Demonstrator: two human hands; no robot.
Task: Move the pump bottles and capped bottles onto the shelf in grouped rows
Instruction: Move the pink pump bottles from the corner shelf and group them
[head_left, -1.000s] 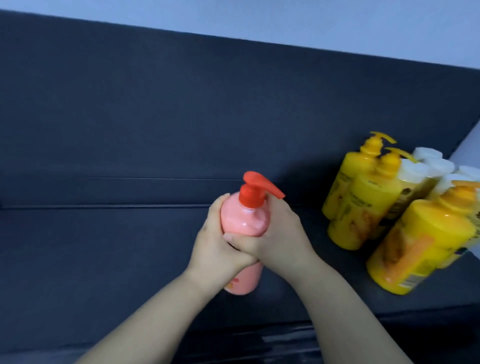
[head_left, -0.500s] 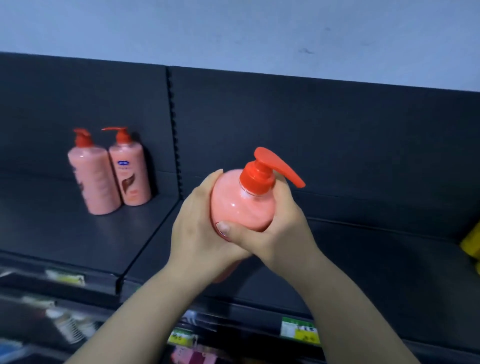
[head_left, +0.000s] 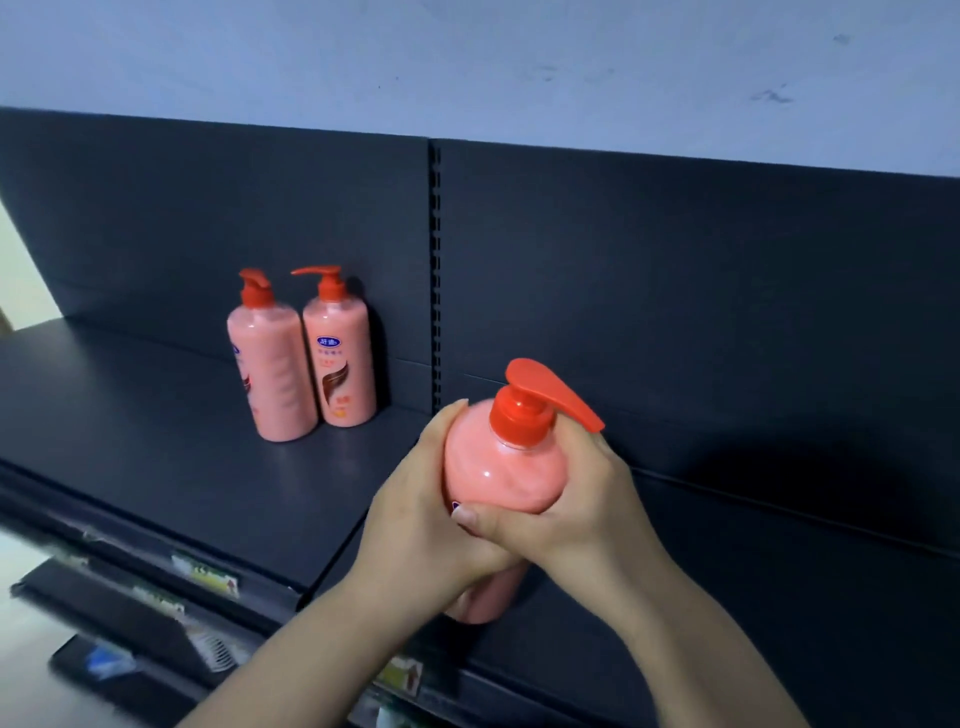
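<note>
A pink pump bottle (head_left: 506, 467) with a red pump head is held upright in both hands above the front of the dark shelf (head_left: 156, 457). My left hand (head_left: 421, 519) wraps its left side and my right hand (head_left: 576, 509) wraps its right side, thumb across the front. The bottle's lower part is partly hidden behind my hands. Two more pink pump bottles stand side by side on the shelf against the back panel, one on the left (head_left: 272, 369) and one on the right (head_left: 340, 358).
A slotted upright post (head_left: 435, 270) divides the dark back panel into two sections. Price tags (head_left: 205, 571) line the shelf's front edge. A lower shelf with blurred goods (head_left: 109, 665) shows at the bottom left. A pale wall rises above.
The view has swung left: the yellow bottles on the right have left the frame and the two pink bottles have come into view. The held bottle has travelled left with both hands.
</note>
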